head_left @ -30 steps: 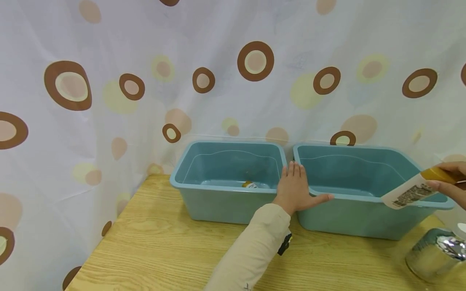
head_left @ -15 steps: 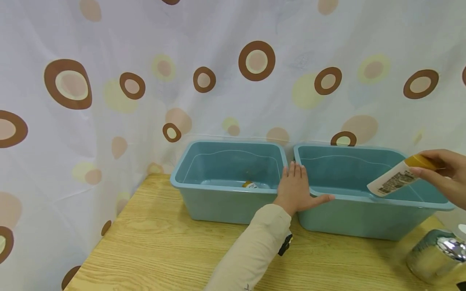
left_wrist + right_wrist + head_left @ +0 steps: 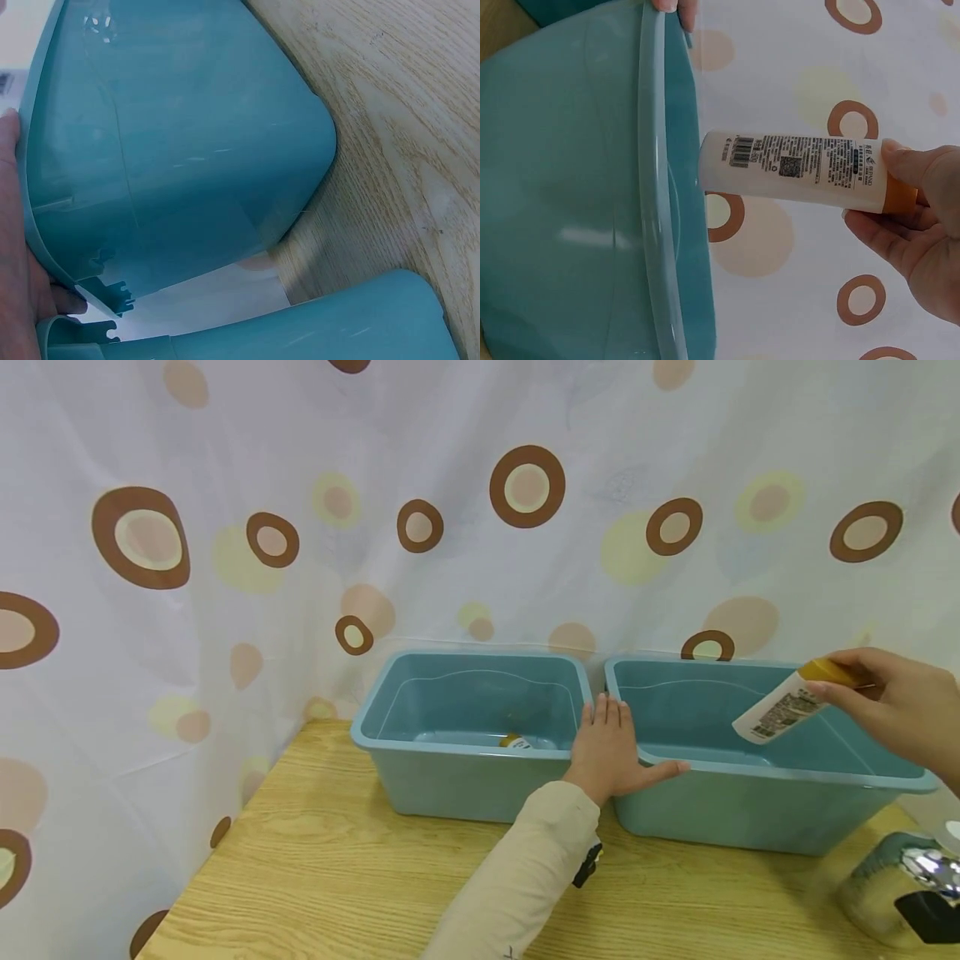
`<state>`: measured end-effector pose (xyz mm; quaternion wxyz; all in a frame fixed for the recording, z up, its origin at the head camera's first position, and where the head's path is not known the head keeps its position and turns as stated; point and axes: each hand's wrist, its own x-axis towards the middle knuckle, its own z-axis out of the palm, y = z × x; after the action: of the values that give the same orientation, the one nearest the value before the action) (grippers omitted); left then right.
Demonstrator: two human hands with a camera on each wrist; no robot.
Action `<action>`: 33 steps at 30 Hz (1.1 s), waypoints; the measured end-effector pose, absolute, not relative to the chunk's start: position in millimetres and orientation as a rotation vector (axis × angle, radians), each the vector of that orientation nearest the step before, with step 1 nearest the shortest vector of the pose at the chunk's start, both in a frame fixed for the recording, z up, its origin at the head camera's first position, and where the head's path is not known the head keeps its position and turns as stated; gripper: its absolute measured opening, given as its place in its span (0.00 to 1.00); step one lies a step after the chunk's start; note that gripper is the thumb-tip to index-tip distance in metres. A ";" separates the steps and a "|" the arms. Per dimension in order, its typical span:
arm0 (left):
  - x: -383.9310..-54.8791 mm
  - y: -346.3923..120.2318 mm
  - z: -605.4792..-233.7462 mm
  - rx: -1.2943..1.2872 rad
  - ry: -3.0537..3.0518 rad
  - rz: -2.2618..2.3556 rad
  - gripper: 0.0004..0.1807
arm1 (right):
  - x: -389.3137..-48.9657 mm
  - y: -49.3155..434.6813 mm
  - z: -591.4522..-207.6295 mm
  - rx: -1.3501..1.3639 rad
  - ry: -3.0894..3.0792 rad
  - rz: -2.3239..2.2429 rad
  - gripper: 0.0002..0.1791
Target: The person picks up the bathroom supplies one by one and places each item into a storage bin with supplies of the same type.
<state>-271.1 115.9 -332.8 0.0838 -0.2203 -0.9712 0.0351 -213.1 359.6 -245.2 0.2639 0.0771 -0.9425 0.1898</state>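
Two blue-green plastic bins stand side by side. Across the adjoining rims of the left bin (image 3: 465, 781) and the right bin (image 3: 735, 810) lies my left hand (image 3: 604, 756), fingers straight and thumb stretched along the right bin's front rim. My right hand (image 3: 892, 702) pinches a white bottle (image 3: 776, 708) by its yellow-orange cap, its base tilted down and left over the right bin's opening. In the right wrist view the bottle (image 3: 795, 169) shows a barcode and printed text, with thumb and fingers (image 3: 877, 236) at the cap. Another bottle (image 3: 516, 741) with a yellow part lies inside the left bin, mostly hidden by the front wall.
At the right edge of the wooden table (image 3: 322, 852) stands a shiny metallic container (image 3: 885, 885) with a white top, partly hidden by a black object (image 3: 930, 917). Behind the bins hangs a white curtain (image 3: 450, 585) patterned with brown rings and pale dots.
My right hand has carried the bottle left and upward, from the right bin's front right corner to above its opening. My left hand has stayed on the rims.
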 end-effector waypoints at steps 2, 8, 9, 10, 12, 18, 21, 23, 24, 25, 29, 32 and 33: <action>-271.6 115.8 -333.2 -0.657 -2.901 0.103 0.57 | -215.6 356.1 -244.3 0.204 -2.566 0.502 0.25; -272.0 115.2 -335.3 -0.664 -2.911 0.091 0.57 | -230.9 357.0 -251.5 0.203 -2.615 0.512 0.26; -271.9 115.0 -335.5 -0.665 -2.913 0.088 0.57 | -233.7 357.5 -253.2 0.198 -2.628 0.513 0.26; -271.8 114.8 -335.7 -0.665 -2.915 0.088 0.57 | -236.5 358.2 -254.8 0.201 -2.633 0.512 0.26; -271.5 114.3 -335.9 -0.664 -2.915 0.093 0.56 | -241.5 359.4 -258.1 0.202 -2.645 0.518 0.26; -270.6 114.0 -336.1 -0.657 -2.911 0.117 0.56 | -256.3 365.7 -269.5 0.194 -2.693 0.538 0.27; -270.1 114.4 -336.2 -0.656 -2.913 0.130 0.56 | -263.8 370.8 -276.1 0.212 -2.720 0.515 0.26; -269.8 114.7 -336.2 -0.656 -2.915 0.139 0.56 | -268.6 373.3 -280.7 0.234 -2.732 0.485 0.26; -269.7 114.9 -336.2 -0.656 -2.915 0.145 0.56 | -270.6 373.7 -283.0 0.246 -2.737 0.469 0.26; -269.6 115.0 -336.3 -0.655 -2.916 0.150 0.56 | -272.6 373.8 -285.4 0.255 -2.744 0.450 0.25; -269.4 115.3 -336.4 -0.654 -2.914 0.158 0.57 | -278.4 372.1 -293.1 0.263 -2.822 0.422 0.26; -269.2 115.2 -336.1 -0.654 -2.916 0.162 0.57 | -282.3 370.5 -297.4 0.252 -2.901 0.408 0.27; -269.2 115.2 -336.1 -0.654 -2.916 0.163 0.56 | -283.6 369.9 -298.8 0.252 -2.921 0.401 0.26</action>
<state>-269.2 115.2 -336.1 0.0743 -0.2180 -0.9716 0.0544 -283.6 369.9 -298.8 0.0913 0.0847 -0.9830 0.1351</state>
